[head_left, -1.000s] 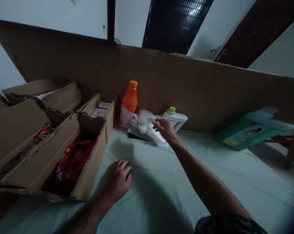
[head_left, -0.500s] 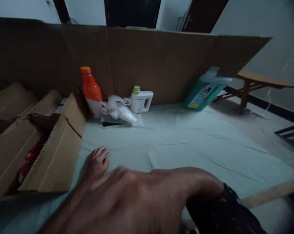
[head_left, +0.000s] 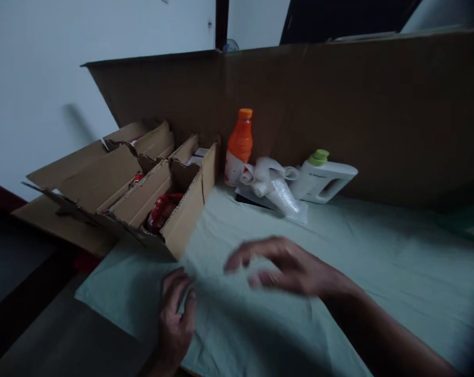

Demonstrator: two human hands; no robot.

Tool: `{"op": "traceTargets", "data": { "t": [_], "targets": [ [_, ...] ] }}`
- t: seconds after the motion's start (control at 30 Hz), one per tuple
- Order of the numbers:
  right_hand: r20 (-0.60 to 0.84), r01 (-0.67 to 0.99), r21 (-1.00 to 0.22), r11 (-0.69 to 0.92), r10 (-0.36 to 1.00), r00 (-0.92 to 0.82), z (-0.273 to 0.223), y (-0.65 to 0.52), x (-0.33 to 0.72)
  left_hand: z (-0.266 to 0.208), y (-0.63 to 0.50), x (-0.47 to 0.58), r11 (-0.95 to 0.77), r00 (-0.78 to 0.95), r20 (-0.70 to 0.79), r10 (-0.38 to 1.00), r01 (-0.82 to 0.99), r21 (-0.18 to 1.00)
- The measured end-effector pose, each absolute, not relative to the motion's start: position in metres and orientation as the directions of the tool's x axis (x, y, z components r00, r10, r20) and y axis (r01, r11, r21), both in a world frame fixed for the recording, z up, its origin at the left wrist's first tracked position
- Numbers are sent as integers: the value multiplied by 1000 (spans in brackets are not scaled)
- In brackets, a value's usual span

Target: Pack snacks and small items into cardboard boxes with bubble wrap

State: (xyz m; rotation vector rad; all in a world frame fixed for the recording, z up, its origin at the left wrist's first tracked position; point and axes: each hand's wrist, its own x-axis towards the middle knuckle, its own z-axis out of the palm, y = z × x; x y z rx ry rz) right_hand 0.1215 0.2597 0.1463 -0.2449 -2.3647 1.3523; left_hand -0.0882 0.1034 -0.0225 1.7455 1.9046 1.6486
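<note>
My left hand (head_left: 175, 317) is at the near edge of the pale green cloth (head_left: 229, 309), fingers loosely bent and thumb apart, with nothing seen in it. My right hand (head_left: 284, 266), blurred by motion, hovers over the cloth with thumb and fingers apart and nothing between them. Beyond and left of the hands stands a cardboard box with dividers (head_left: 188, 209). A red packet (head_left: 162, 212) sits in its nearest compartment. Behind the right hand lie rolled clear bubble wrap (head_left: 282, 193) and a flat dark item (head_left: 256, 203), partly covered by the wrap.
An orange bottle (head_left: 240, 146) stands against the tall cardboard panel (head_left: 358, 104). To its right, a white jug with a green cap (head_left: 325, 180) leans slightly. A green container (head_left: 466, 217) shows dimly at the right edge. The cloth drops off at the lower left.
The view has swung left, bringing the whole divided box in. My arms, close together and overlapping before, are now apart, with the right hand lifted over the cloth.
</note>
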Motion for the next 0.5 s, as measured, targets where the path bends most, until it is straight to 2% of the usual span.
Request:
{"op": "traceTargets", "data": {
  "t": [0.07,0.17,0.23,0.3,0.4,0.5],
  "targets": [
    [223,122,-890,439,653,-724,123,301,91,-32,91,-91,-52,-591,408,695,525,849],
    [267,242,-861,447,803,-533,92,347,47,-38,94,-99,23,-740,269,617,359,933],
    [358,324,-773,546,797,-487,89,363,25,-35,102,-108,-6,-755,275,595,338,941],
    [425,430,-613,663,735,-528,104,371,10,-30,110,-117,-28,-759,269,592,314,949],
    [365,543,-344,766,642,-674,138,375,-5,-24,118,-126,-9,-766,190,614,234,972],
    [325,561,-214,799,600,-731,163,369,-13,-23,119,-132,-12,-769,183,613,222,975]
  ]
}}
